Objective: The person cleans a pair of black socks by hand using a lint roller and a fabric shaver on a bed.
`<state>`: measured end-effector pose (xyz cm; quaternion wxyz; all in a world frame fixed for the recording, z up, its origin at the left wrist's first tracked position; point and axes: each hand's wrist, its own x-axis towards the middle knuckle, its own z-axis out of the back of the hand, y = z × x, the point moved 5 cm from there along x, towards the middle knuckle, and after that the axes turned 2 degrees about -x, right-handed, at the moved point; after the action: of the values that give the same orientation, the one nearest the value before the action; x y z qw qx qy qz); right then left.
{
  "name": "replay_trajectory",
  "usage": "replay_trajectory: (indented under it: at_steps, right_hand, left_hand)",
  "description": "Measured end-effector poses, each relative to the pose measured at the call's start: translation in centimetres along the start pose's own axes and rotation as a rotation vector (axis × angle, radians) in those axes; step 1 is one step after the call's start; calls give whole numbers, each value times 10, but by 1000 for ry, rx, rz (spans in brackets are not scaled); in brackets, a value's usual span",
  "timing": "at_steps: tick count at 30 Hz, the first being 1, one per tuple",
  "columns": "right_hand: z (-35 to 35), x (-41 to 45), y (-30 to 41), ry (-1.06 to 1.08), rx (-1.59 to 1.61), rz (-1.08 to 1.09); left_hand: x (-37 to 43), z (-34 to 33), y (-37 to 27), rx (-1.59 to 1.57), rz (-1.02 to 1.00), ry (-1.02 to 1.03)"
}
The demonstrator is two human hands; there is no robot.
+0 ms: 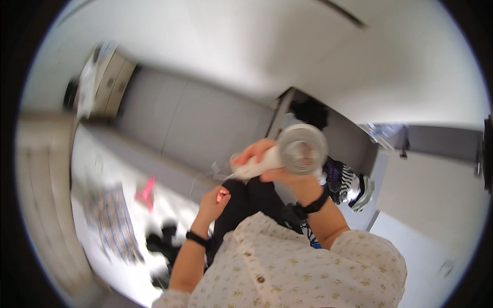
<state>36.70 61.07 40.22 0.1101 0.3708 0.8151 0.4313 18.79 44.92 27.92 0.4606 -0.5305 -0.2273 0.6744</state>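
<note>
A white handheld device with a round, ribbed, see-through head, possibly a lint remover or hair dryer, is held by its pale handle in my right hand. My left hand is loosely curled near my left knee; whether it holds anything is unclear. Close above it, a small translucent strip hangs near the handle's end. Both hands are in front of my black-clad legs. The picture is blurred by motion.
A bed with a white sheet lies at left, bearing a checked cloth, a pink object and black items. Clothes, some striped, are piled at right beside an open grey compartment. A beige drawer unit stands upper left.
</note>
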Motion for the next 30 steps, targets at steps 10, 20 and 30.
replay_trajectory:
  at_steps: [10, 20, 30]
  right_hand:
    - [-62, 12, -57, 93, 91, -315]
    - [-81, 25, -134, 228, 6, -604]
    - [-50, 0, -158, 331, -109, -691]
  left_hand:
    - [-243, -20, 325, 9, 1041, -594]
    - [-181, -73, 295, 286, 1137, -406]
    - [-180, -51, 264, 304, 805, -514]
